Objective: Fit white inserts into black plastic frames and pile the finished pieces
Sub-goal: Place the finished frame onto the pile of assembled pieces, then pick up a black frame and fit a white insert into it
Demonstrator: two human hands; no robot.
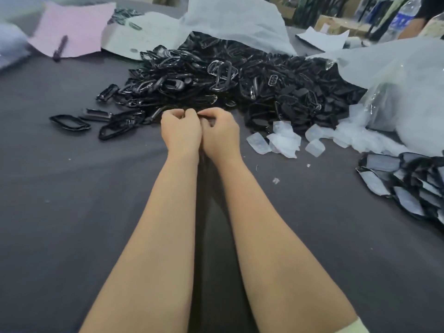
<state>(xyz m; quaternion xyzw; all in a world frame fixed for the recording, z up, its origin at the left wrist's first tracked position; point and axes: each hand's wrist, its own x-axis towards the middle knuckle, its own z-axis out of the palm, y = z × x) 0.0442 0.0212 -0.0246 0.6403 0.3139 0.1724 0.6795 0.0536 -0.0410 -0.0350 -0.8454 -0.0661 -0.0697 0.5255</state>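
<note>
My left hand [180, 131] and my right hand [220, 134] are pressed together at the near edge of a big heap of black plastic frames [216, 78]. Both have their fingers curled around a small black piece that is almost wholly hidden between them; only a dark sliver shows at the fingertips. Loose black frames [69, 121] lie to the left of my hands. White translucent inserts [283, 140] are scattered to the right. A pile of finished pieces [413, 183], black frames with pale inserts, lies at the far right.
The dark cloth table [72, 212] runs toward me. Clear plastic bags [396, 75] and white wrapping [235, 18] lie behind the heap. A pink sheet [72, 27] with a dark pen [60, 48] sits back left. A water bottle [403, 18] stands back right.
</note>
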